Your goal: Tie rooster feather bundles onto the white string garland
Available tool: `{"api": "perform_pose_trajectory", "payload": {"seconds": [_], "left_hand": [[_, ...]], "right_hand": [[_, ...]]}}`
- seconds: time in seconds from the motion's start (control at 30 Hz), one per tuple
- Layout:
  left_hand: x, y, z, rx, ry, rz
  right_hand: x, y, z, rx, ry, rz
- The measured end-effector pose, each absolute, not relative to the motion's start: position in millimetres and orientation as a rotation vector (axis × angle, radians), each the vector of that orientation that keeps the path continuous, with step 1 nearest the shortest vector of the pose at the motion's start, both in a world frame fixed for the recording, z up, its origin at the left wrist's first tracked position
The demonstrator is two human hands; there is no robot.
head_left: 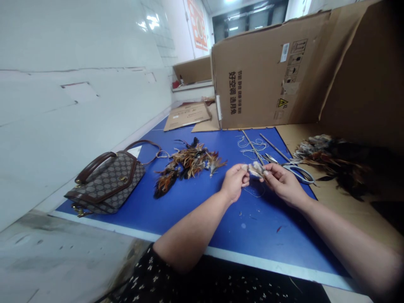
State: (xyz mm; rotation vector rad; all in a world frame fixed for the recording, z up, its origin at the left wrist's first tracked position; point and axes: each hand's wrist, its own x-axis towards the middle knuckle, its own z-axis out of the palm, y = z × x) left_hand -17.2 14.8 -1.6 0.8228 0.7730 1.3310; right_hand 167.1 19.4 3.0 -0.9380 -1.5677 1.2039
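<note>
Both hands meet over the blue table [214,210]. With thumb and fingers, my right hand [282,184] pinches a small tuft of pale, fluffy feathers [256,169]. My left hand [234,184] is closed in a pinch at the tuft's left end; its fingertips hide exactly what they grip there. A thin thread [255,195] loops on the table just below the hands. Scissors [299,173] with grey handles lie beside my right hand, partly behind it. A pile of brown, orange and black feathers [191,160] rests to the left of my hands.
A brown patterned handbag [109,183] stands at the left. Tangled pale string [251,145] and two thin sticks [274,147] lie beyond my hands. More feathers [334,164] sit on cardboard at the right. A big cardboard box [259,84] rises behind; flat cardboard [186,115] lies at the far end.
</note>
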Motion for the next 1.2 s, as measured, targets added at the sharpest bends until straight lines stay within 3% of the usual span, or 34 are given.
{"api": "perform_pose_trajectory", "payload": {"seconds": [0.37, 0.8, 1.2], "left_hand": [[-12.1, 10.0, -0.8, 0.911, 0.831, 1.336], [-22.8, 22.9, 1.3, 0.69, 0.811, 1.571], [-4.6, 3.5, 8.1, 0.78, 0.784, 1.394]], "right_hand": [[167.5, 20.2, -2.2, -0.974, -1.766, 0.989], [168.5, 24.2, -1.9, -1.003, -1.523, 1.12], [163.7, 20.9, 1.6, -0.999, -1.405, 1.114]]}}
